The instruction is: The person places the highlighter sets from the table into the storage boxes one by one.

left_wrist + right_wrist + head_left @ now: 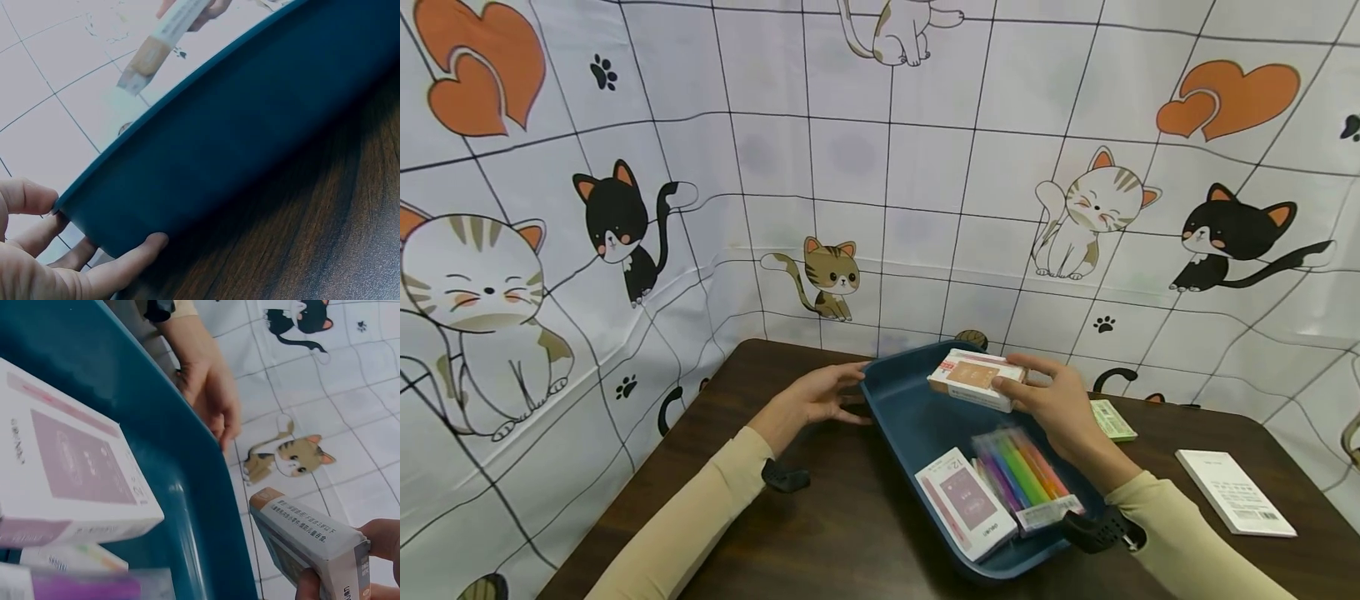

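Note:
A small white and orange box (pixel 976 377) is pinched between the thumb and fingers of my right hand (pixel 1063 408), above the far end of a dark blue tray (pixel 917 398). The right wrist view shows printed text along this box's side (pixel 300 520). At the tray's far left corner, my left hand (pixel 822 395) touches the outer wall with spread fingers; its thumb lies low against the wall (pixel 225 144) in the left wrist view. Inside the tray's near end are a white and pink box (pixel 966 504) and a clear pack of coloured pens (pixel 1026 471).
On the dark wooden table (pixel 842 533), a flat white box (pixel 1236 492) lies to the right of the tray. A small green pack (pixel 1111 421) sits beyond my right wrist. A cat-patterned sheet (pixel 925 208) hangs behind the table and along its left side.

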Available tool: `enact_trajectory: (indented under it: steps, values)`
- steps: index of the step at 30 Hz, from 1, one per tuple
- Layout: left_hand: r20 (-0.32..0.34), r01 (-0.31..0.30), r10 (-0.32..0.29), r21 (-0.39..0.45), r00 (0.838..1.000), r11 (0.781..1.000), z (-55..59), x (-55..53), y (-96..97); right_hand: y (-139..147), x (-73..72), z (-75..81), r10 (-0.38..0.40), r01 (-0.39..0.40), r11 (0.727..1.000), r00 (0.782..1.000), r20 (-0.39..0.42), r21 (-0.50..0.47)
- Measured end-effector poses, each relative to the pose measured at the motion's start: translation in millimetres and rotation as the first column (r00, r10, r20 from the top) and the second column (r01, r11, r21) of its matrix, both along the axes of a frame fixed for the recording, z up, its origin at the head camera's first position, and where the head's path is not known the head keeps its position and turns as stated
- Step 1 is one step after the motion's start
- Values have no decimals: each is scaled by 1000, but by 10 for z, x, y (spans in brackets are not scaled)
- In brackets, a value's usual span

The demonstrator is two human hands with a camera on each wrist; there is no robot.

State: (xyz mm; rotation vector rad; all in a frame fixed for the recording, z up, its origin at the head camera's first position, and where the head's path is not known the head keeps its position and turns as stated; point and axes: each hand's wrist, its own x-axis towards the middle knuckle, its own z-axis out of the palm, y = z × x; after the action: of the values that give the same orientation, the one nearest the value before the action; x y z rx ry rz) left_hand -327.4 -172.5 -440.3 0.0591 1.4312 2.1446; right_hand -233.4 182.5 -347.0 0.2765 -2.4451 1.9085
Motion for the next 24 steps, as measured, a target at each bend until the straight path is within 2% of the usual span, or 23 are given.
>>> enact_trajectory:
  steps: [10, 17, 24]
  values:
    - [-1, -15, 15, -2, 1000, 1000, -13, 7, 18, -283, -198, -61, -10, 12, 1000, 995, 96, -17]
    - [-6, 4, -4, -5, 1000, 1000, -11, 11, 23, -404, -229, -100, -23, 26, 999, 988, 150, -20]
    - [-24, -3, 2, -11, 1000, 1000, -14, 11, 12, -474, -253, -129, -58, 60, 998, 987, 150, -10]
